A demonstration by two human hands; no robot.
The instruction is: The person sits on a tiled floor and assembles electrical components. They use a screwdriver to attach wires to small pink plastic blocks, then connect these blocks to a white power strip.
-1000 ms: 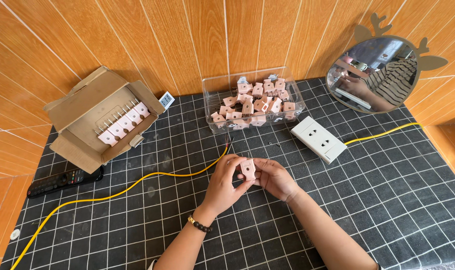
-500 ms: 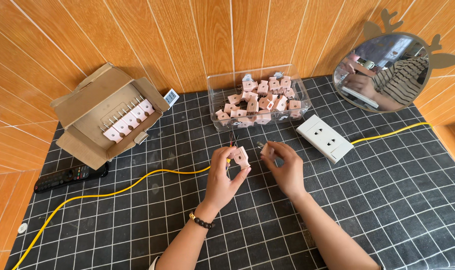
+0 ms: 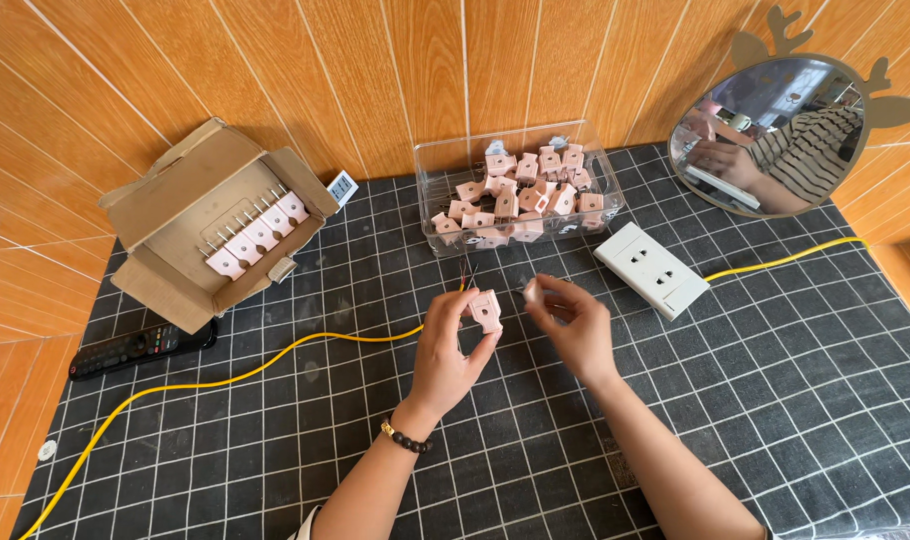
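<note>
The black gridded mat point(image 3: 775, 400) is lying open on the near side and to the right, with bare squares around both forearms; toward the wooden wall the room is closing in, where a clear plastic tray point(image 3: 430, 165) of pink plug parts is standing just beyond the hands and a white socket plate point(image 3: 650, 268) is lying just right of it. A cardboard box point(image 3: 175, 200) holding a row of pink pieces is sitting at the far left, a dark remote point(image 3: 140, 348) below it, and a round mirror point(image 3: 775, 135) is leaning at the far right. A yellow cable point(image 3: 225, 375) is running from the lower left edge up to the hands.

The left hand point(image 3: 445, 350) is pinching a pink plug body point(image 3: 486, 310) between thumb and fingertips, holding it upright above the mat, with thin dark wire ends rising just above it. The right hand point(image 3: 575, 325) is hovering just beside, apart from the plug, its thumb and forefinger pressed on a small pale piece point(image 3: 531, 292), possibly a cover, though it is too small to tell.

A second ago both hands were closed together around the plug; now the right has drawn away.
</note>
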